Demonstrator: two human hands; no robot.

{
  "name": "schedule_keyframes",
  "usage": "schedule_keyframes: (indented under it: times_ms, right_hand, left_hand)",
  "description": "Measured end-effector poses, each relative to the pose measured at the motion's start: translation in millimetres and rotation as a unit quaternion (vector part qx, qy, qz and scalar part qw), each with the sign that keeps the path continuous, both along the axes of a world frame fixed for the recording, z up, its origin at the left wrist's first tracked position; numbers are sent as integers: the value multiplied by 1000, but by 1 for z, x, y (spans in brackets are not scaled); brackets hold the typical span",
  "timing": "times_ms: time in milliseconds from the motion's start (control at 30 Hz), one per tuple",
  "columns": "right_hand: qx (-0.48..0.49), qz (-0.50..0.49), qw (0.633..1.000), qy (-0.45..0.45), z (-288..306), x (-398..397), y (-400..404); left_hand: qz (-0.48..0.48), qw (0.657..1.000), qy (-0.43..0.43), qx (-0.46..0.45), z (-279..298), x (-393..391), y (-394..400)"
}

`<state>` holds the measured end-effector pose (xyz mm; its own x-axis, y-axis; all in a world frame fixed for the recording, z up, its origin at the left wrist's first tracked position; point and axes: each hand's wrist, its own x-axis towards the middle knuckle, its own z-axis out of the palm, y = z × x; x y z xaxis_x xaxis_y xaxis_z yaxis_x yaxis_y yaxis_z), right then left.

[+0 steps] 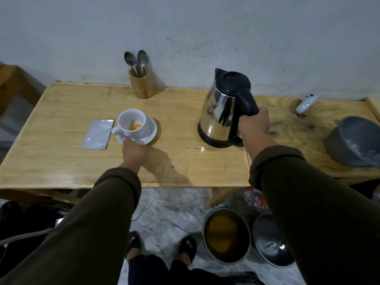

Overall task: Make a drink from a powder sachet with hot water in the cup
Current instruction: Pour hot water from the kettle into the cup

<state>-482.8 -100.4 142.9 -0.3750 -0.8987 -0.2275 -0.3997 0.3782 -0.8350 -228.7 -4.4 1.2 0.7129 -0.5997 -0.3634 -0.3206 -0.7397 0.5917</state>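
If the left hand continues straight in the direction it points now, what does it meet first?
The left hand already touches the white saucer; straight on, it would probably meet the white ceramic cup standing on it.

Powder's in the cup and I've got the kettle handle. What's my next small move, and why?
Probably lift the kettle toward the cup: orange powder sits dry in it, the right hand grips the handle, and the left hand steadies the saucer.

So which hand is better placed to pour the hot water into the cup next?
The right hand: it already grips the kettle handle. The left hand holds the saucer under the cup, steadying it.
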Motion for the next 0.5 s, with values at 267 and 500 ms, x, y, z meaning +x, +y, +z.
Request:
schedule_keyframes:
  times_ms: [267, 500]
  right_hand:
    - [-57, -19, 998, 28, 10, 30, -1]
    - [-99, 84, 970, 206, 38, 61, -8]
  left_hand:
    - [106, 988, 101, -48, 29, 8, 4]
    - [48, 993, 102, -42, 35, 28, 10]
